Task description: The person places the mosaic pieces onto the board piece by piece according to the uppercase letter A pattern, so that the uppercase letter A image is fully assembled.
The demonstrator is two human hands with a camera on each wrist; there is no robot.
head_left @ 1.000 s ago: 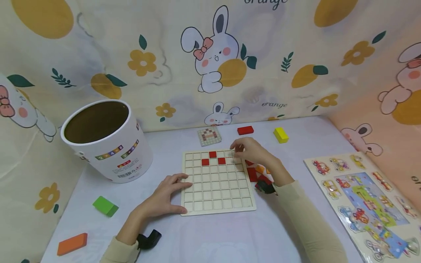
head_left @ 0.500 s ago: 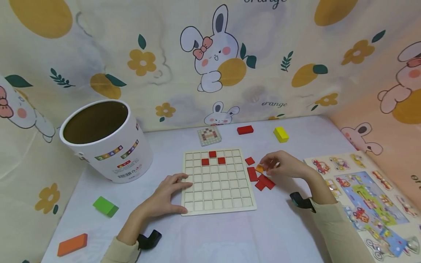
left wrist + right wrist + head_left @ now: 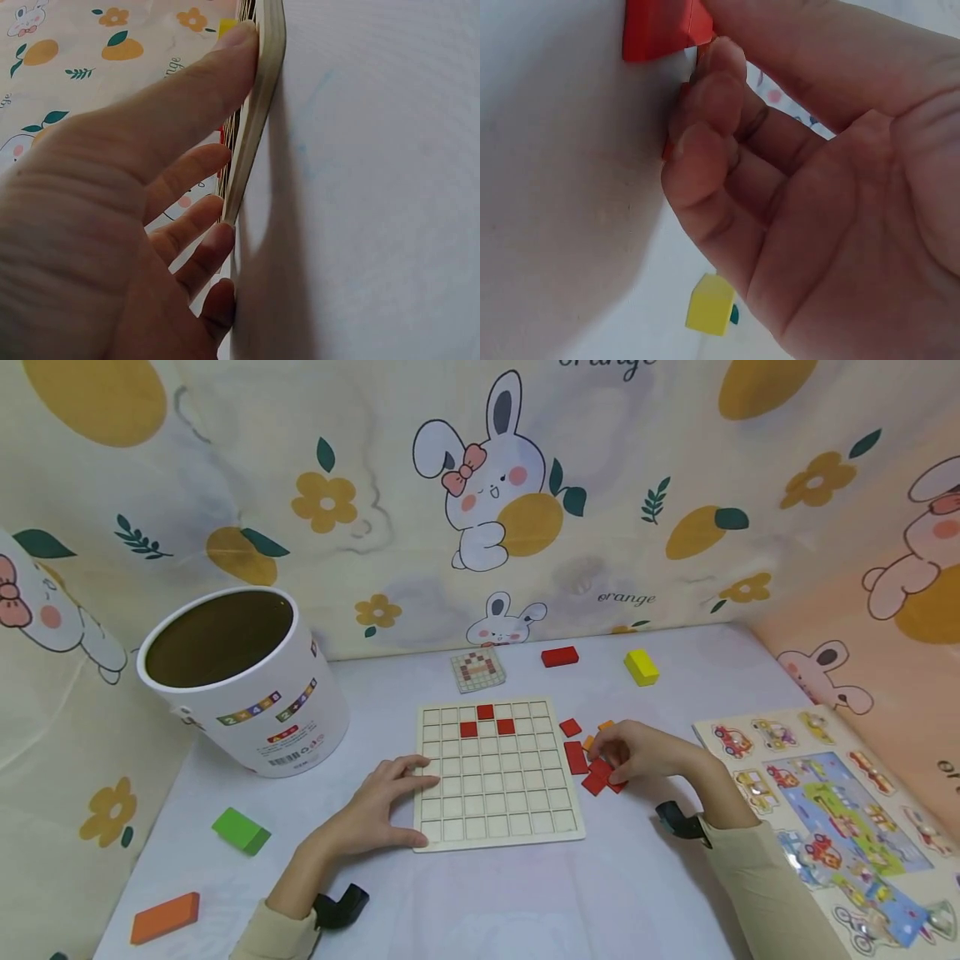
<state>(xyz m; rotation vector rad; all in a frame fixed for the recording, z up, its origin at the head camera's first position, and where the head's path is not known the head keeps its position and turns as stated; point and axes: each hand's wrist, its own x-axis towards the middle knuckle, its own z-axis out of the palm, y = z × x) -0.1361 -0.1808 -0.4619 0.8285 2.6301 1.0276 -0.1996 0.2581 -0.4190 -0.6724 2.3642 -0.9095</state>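
A cream grid board (image 3: pixel 487 785) lies on the white table with red square tiles (image 3: pixel 485 712) in several cells near its far edge. My left hand (image 3: pixel 378 810) rests on the board's left edge, fingers spread and fairly straight; the left wrist view shows the thumb (image 3: pixel 202 82) against the board's side. To the right of the board, my right hand (image 3: pixel 648 756) is bent over a small pile of red tiles (image 3: pixel 597 779), its fingertips at the tiles. Its fingers are curled in the right wrist view beside a red tile (image 3: pixel 664 28); whether they pinch one is unclear. Orange tiles (image 3: pixel 588 742) lie partly hidden by the fingers.
A small pattern card (image 3: pixel 477 670), a red block (image 3: pixel 559 657) and a yellow block (image 3: pixel 641 668) lie beyond the board. At left stand a white bucket (image 3: pixel 255 727), a green block (image 3: pixel 240 831) and an orange block (image 3: pixel 165 918). A picture puzzle (image 3: pixel 847 818) lies at right.
My right hand has moved from above the board's far right corner to the loose tiles, then slightly nearer to me, over the red ones. One orange tile now lies farther back. The left hand stays.
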